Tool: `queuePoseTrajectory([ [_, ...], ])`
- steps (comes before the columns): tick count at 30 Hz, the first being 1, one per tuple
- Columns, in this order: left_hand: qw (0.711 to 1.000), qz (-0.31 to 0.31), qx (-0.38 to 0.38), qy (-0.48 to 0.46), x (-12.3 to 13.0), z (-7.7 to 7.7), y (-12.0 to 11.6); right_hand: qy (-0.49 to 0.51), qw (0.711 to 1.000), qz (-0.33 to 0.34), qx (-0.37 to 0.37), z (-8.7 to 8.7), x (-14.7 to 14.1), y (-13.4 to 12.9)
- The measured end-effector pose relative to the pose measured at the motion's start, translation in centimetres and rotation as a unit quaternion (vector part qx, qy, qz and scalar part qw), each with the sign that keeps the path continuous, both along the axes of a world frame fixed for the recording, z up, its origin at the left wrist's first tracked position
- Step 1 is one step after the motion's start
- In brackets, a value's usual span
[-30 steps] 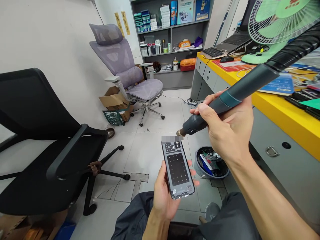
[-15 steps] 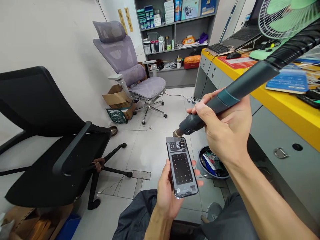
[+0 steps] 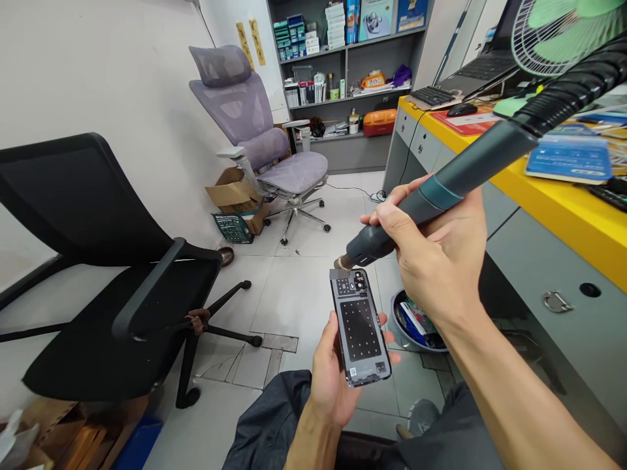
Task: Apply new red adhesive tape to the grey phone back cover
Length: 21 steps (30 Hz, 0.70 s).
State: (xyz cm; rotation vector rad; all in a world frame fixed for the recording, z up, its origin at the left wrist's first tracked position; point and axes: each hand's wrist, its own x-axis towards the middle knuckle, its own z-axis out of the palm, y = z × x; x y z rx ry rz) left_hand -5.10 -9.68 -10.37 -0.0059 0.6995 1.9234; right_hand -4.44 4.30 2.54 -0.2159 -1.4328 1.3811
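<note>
My left hand (image 3: 329,378) holds a phone (image 3: 361,329) from below, thumb along its left edge and fingertips showing past its right edge. The phone's black inner back faces up, with camera lenses at its top and a thin greyish strip (image 3: 337,274) at its top left corner. Wrapped round a dark grey hot-air handpiece (image 3: 455,176) is my right hand (image 3: 441,254). The handpiece's metal nozzle (image 3: 343,262) is at the phone's top left edge; whether they touch I cannot tell. A ribbed black hose runs from its back end to the upper right.
A yellow-topped desk (image 3: 578,225) with a laptop, papers and a green fan (image 3: 563,36) stands on the right. Beneath it is a bin (image 3: 416,326) of scraps. A black chair (image 3: 98,326) is at left, a grey chair (image 3: 294,173) and shelves (image 3: 343,46) behind.
The handpiece and my right hand have shifted slightly left, its nozzle now nearer the strip's left end. The phone sits slightly further right in the view, which has itself shifted a little.
</note>
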Motion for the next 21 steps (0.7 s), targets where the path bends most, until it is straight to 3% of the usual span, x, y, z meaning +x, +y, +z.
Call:
queuePoseTrajectory([
  [21, 1.000, 0.017, -0.016, -0.008, -0.06, 0.53, 0.17, -0.002, 1.000, 0.007, 0.019, -0.03, 0.62, -0.69],
])
